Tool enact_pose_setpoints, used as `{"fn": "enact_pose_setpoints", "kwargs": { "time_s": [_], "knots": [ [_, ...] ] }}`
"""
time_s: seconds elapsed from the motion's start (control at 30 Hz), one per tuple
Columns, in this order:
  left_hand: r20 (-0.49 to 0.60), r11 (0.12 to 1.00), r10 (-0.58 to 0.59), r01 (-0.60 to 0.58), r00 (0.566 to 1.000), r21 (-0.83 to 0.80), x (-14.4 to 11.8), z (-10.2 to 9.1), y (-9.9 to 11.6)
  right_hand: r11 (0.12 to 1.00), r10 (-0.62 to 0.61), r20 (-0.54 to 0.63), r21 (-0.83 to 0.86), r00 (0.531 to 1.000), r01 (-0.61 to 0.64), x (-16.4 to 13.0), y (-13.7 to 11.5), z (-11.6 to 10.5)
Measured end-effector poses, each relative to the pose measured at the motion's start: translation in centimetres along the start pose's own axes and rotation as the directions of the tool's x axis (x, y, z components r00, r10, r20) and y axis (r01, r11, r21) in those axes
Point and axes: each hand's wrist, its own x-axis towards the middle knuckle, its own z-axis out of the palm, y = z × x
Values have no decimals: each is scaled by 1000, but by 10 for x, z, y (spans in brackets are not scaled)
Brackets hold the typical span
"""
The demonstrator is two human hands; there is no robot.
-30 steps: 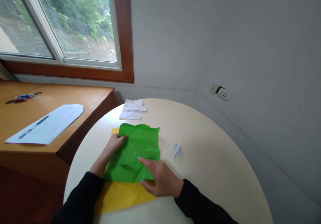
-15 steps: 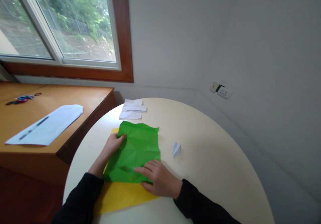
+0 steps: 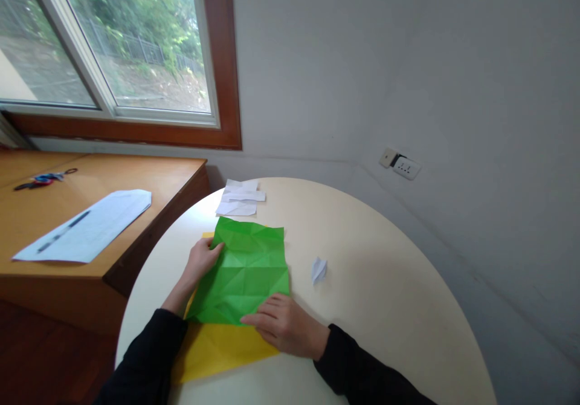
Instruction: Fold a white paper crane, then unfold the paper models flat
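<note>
A creased sheet of green paper (image 3: 247, 266) is held up slightly tilted above a yellow sheet of paper (image 3: 222, 350) on the round table. My left hand (image 3: 205, 260) grips the green sheet's left edge, thumb on top and fingers behind. At its lower right corner my right hand (image 3: 281, 326) pinches the near edge, with some fingers curled out of sight. The green sheet covers most of the yellow one. To the right lies a small folded white paper piece (image 3: 319, 269).
White paper pieces (image 3: 238, 205) lie at the far edge of the cream round table (image 3: 371, 308). On the wooden desk (image 3: 167, 178) at left are a white sheet (image 3: 104, 220) with a pen (image 3: 64, 231) and scissors (image 3: 48, 178). A wall socket (image 3: 406, 167) is at right.
The green sheet has been pulled flatter, and its upper right corner no longer sticks out. My right hand has shifted slightly and closed on the near edge. My left hand keeps its hold.
</note>
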Motion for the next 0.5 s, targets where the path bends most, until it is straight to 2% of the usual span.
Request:
{"fn": "enact_pose_setpoints", "kwargs": {
  "time_s": [0.07, 0.13, 0.27, 0.33, 0.5],
  "knots": [
    [6, 1000, -1, 1, 1000, -13, 0, -1, -1, 994, 48, -33, 101, 998, -44, -1, -1, 0],
    [19, 1000, -6, 7, 1000, -21, 1, -1, -3, 963, 146, -68, 238, 987, -126, -1, -2, -1],
    [26, 999, -7, 8, 1000, -40, 4, -2, -9, 827, 323, -35, 495, 946, -265, 0, -5, -11],
    [27, 999, -5, 6, 1000, -52, 6, -3, -12, 775, 357, 10, 555, 934, -302, 1, -5, -15],
    [31, 1000, 7, -6, 999, -26, 8, -3, -17, 708, 403, 96, 597, 910, -377, 1, -1, -16]
  ]
}}
